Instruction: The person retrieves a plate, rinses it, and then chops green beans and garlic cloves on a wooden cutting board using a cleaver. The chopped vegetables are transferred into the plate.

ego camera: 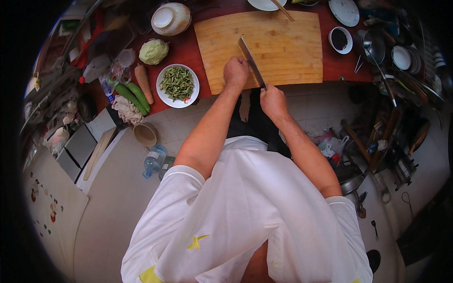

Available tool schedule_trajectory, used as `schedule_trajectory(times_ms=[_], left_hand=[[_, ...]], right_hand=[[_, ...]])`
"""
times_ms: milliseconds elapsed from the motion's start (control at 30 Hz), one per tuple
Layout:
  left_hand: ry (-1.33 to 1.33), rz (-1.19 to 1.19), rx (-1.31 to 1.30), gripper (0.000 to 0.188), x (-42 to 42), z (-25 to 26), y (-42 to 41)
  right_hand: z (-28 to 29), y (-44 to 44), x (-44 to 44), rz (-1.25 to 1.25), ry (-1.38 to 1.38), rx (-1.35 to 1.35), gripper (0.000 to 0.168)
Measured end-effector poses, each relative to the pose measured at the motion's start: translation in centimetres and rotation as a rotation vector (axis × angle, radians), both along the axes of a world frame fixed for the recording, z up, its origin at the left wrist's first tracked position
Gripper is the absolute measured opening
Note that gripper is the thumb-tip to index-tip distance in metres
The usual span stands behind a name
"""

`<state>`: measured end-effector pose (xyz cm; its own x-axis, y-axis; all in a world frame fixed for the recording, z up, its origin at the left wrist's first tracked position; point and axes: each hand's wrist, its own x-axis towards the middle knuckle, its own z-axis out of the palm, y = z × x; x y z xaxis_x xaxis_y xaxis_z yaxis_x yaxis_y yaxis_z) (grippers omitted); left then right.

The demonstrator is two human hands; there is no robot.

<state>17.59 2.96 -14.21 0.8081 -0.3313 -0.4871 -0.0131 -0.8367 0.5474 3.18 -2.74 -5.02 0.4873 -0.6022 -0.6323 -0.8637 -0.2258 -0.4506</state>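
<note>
My right hand [274, 101] grips the handle of a cleaver [250, 58] near the front edge of a wooden cutting board [283, 46]. The blade slants up and to the left over the board, seen nearly edge-on. Beside the blade, on its left, my left hand [236, 71] is curled with the knuckles close to the steel. No object shows in its fingers, though the inside of that hand is hidden. Left of the board, a white plate [161, 95] holds chopped green beans.
On the red table [198, 46] lie a cabbage [154, 51], a carrot [143, 83], green cucumbers [131, 97] and an upturned bowl [171, 19]. Chopsticks [282, 9] overhang the board's far edge. A white bowl of dark food [340, 40] stands at right.
</note>
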Motion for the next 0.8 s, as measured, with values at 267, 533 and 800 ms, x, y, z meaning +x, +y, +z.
schedule_trajectory(times_ms=[267, 533, 800], left_hand=[[0.004, -0.012, -0.038, 0.020, 0.1, 0.1, 0.1], [0.047, 0.051, -0.104, 0.021, -0.2, 0.3, 0.8], [0.021, -0.052, -0.004, 0.021, 0.3, 0.5, 0.5]], right_hand=[[-2.1, -0.4, 1.3, -0.036, -0.064, -0.047, 0.019], [0.1, -0.3, 0.5, 0.001, -0.101, -0.076, 0.018], [-0.8, 0.3, 0.5, 0.007, -0.057, -0.058, 0.019]])
